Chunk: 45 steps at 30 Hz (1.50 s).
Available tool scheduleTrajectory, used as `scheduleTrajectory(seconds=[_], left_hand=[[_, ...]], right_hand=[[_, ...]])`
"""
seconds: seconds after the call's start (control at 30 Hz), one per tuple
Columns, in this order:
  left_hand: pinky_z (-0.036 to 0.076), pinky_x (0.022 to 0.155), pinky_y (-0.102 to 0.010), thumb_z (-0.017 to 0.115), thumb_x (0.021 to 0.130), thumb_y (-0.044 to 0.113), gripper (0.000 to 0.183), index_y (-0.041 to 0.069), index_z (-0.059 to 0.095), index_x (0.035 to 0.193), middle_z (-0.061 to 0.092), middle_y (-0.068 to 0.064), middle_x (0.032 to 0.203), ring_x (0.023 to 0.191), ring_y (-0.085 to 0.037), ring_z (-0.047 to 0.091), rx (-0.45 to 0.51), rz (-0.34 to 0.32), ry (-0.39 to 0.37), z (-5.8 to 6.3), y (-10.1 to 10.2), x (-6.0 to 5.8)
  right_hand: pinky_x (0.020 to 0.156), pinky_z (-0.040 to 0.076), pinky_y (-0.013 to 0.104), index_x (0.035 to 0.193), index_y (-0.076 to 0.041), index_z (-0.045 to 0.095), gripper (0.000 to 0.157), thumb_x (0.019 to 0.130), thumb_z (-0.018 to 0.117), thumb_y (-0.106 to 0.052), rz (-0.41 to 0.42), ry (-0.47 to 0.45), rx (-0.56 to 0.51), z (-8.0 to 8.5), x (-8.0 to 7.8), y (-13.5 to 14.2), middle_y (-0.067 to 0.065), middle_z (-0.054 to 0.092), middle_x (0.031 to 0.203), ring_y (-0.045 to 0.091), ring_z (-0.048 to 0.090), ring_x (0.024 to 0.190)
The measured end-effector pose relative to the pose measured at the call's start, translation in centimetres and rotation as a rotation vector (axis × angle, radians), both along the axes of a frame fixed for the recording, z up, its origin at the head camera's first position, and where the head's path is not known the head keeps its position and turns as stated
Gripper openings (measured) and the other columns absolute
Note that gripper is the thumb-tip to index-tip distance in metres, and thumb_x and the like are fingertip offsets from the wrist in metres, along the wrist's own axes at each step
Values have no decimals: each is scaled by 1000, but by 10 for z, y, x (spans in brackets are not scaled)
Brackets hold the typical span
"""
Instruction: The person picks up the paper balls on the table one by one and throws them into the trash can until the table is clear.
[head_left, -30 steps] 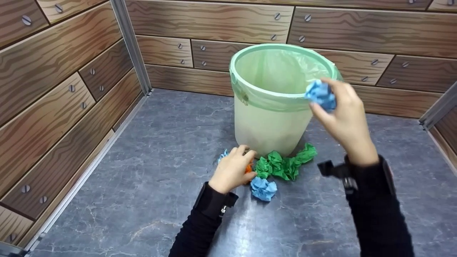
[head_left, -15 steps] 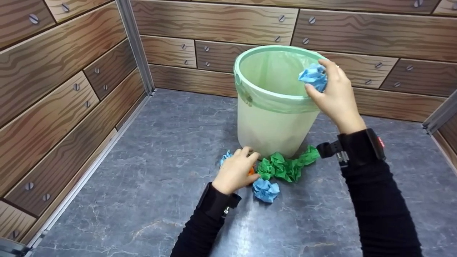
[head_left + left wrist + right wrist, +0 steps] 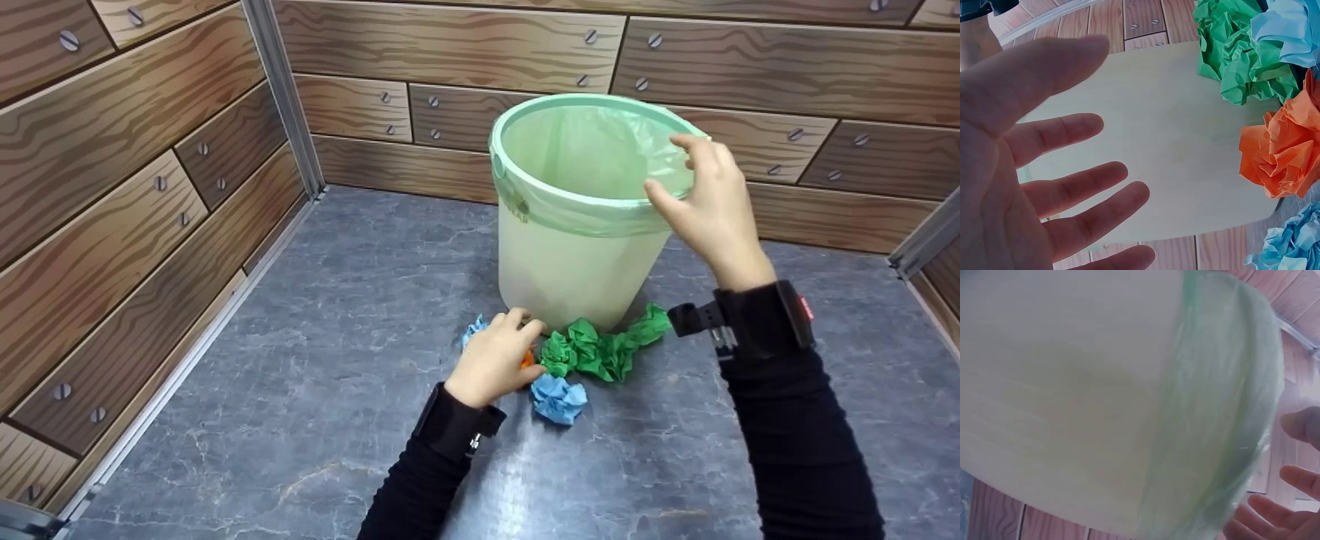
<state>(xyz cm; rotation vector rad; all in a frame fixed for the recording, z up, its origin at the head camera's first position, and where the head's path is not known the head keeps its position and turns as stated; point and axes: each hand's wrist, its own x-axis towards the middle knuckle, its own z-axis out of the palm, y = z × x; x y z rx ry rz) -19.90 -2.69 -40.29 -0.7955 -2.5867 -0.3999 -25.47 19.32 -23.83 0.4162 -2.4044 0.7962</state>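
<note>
My right hand [image 3: 709,202] is over the right rim of a pale green trash can [image 3: 577,270], thumb and fingers spread with nothing between them. A thin green bag lines the can and folds over its rim. My left hand [image 3: 495,356] hovers with loose, parted fingers in front of the can, above the crumpled paper. Partly hidden by it is an orange paper ball [image 3: 1280,146]. A light blue paper ball [image 3: 559,400] lies nearest me, another blue paper ball [image 3: 474,328] shows past the left hand, and crumpled green paper [image 3: 600,350] lies against the can's base.
Grey marbled floor [image 3: 337,300] surrounds the can. Wood-patterned walls [image 3: 450,45] stand behind it and along the left, joined by a metal corner post [image 3: 285,97]. Each wrist wears a black strap [image 3: 761,322].
The right hand moved left over the can's rim with a blue paper ball, then let go of it; the ball is out of sight now. The left hand stayed nearly still.
</note>
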Motion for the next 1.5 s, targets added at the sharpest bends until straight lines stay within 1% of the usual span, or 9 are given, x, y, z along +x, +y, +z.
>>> scheduleTrajectory(seconds=[0.13,0.23,0.43,0.57,0.73,0.97,1.13,1.3,1.5], left_hand=[[47,60,-29,70,70,31,40,13,58,105,53,-7,106,86,-21,52,-5,0,-5,0,0,0],[47,62,-29,70,71,32,41,13,58,105,52,-7,107,87,-21,52,-16,3,-16,0,1,1],[47,62,-30,70,72,32,41,13,58,105,52,-8,107,87,-21,51,-12,-2,-16,-1,1,0],[47,61,-30,70,72,32,41,13,58,106,52,-8,107,87,-21,51,-10,1,-14,-2,0,0],[47,61,-30,69,73,32,40,13,57,106,52,-8,107,89,-22,51,-4,-6,-10,-3,1,0],[48,59,-31,69,72,30,39,13,57,104,53,-10,107,88,-22,52,2,4,19,-5,1,-2],[48,60,-30,69,73,31,39,12,57,105,53,-10,107,90,-23,52,-8,-1,20,-5,1,-3],[48,62,-30,69,72,31,40,12,57,105,52,-9,107,90,-22,52,-11,1,15,-6,2,-2],[48,62,-30,70,72,34,44,13,57,108,52,-9,109,91,-22,52,-56,22,-14,-8,4,-3]], right_hand=[[87,35,46,119,3,49,46,79,63,-14,13,99,-25,-7,16,-1,22,48,113,34,45,101],[90,35,44,113,4,53,42,76,66,-11,25,168,-32,-16,31,-1,21,50,112,34,46,103],[88,37,45,107,7,56,40,71,69,-4,37,215,-35,-49,55,-1,23,51,109,34,48,100],[85,39,47,106,8,55,41,70,70,-4,27,160,-13,-79,62,0,24,51,109,35,49,98],[78,42,49,107,7,55,42,71,71,-8,5,69,34,-114,62,1,25,49,110,38,49,96],[78,42,50,109,5,55,43,72,70,-13,9,-74,105,-151,60,3,24,49,110,37,48,97],[78,41,50,110,3,55,42,73,69,-14,4,-128,138,-162,60,6,22,49,109,37,48,97],[77,41,49,110,2,56,42,74,68,-16,-1,-134,149,-164,61,8,22,49,109,36,48,97],[74,42,49,109,2,56,41,73,69,-15,-6,-129,153,-165,64,7,21,49,108,36,49,95]])
